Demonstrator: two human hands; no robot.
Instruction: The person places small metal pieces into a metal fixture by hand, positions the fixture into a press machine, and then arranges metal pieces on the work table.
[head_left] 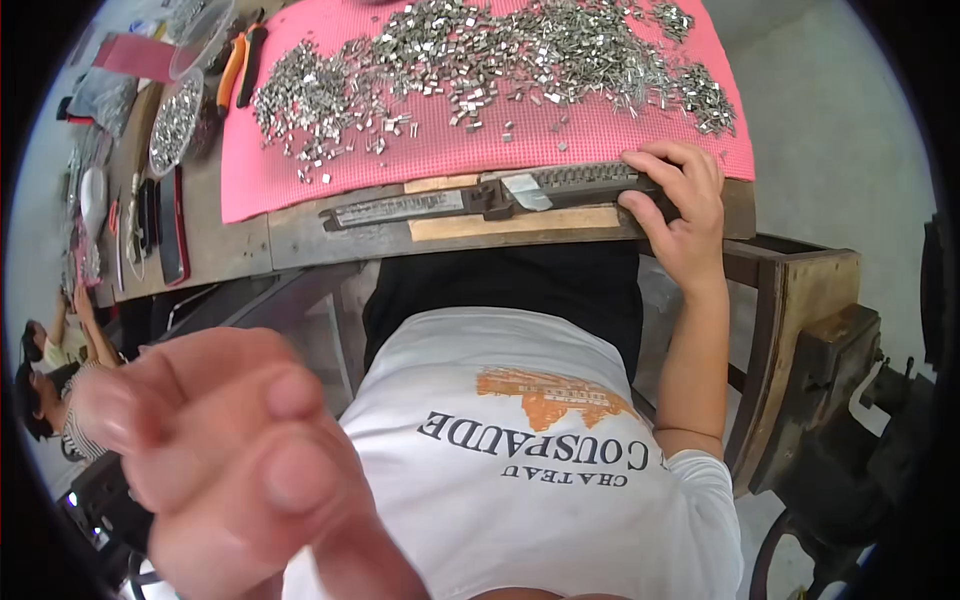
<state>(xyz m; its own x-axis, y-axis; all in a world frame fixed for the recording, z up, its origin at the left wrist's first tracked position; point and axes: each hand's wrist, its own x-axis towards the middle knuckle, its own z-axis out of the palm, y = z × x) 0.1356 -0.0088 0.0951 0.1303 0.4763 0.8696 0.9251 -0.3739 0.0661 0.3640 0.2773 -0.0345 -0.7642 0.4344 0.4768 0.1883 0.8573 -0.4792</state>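
My left hand (240, 450) is raised close to the camera at the lower left, large and slightly blurred. Its fingers are curled in toward the thumb; whatever may be between them does not show. At the table's front edge my right hand (685, 205) grips the right end of a long dark metal jig (590, 187), thumb on the near side and fingers over the far side. A toothed row runs along the jig's right half. A small pale silvery piece (526, 192) lies across its middle, and a ruler-like strip (400, 208) is on its left half.
Beyond the jig, many small shiny metal pieces (480, 60) are heaped on a pink mat (330, 190). Orange-handled pliers (232, 70), a tub of metal parts (178, 122) and a dark phone-like slab (174, 225) lie left. Another person (60, 400) sits far left. A vise-like machine (840, 370) stands right.
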